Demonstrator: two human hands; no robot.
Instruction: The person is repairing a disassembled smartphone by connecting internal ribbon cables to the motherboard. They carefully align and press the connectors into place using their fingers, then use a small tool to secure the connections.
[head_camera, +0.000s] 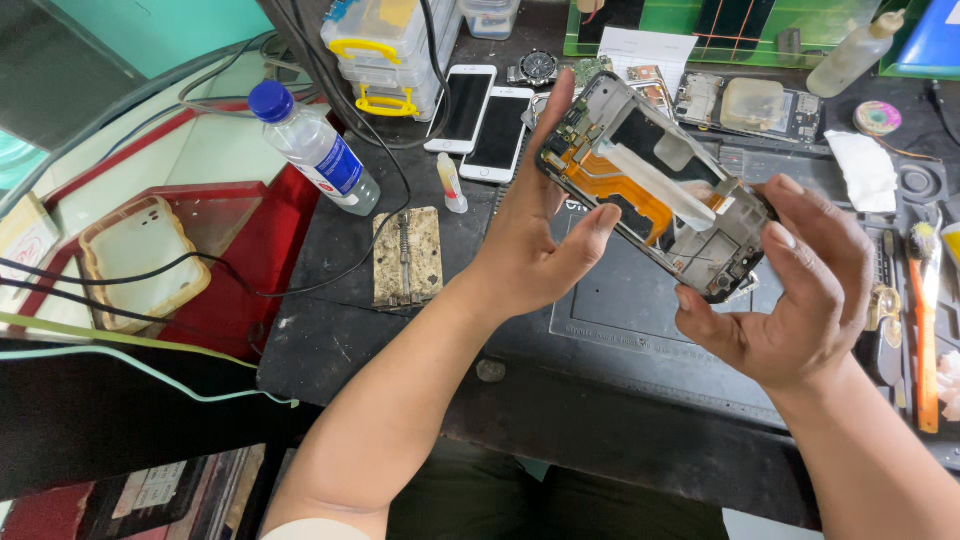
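grip: both hands, left hand (535, 235) and right hand (790, 300), pinching opened phone frame (655, 185) | above dark mat (620, 310)

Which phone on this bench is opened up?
The opened phone frame held in both hands, its orange flex exposed. The two white phones lying behind are intact, screens up.

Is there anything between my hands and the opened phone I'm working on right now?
Nothing visible. The left hand and the right hand both grip the opened phone frame directly at its two ends, holding it in the air above the dark work mat.
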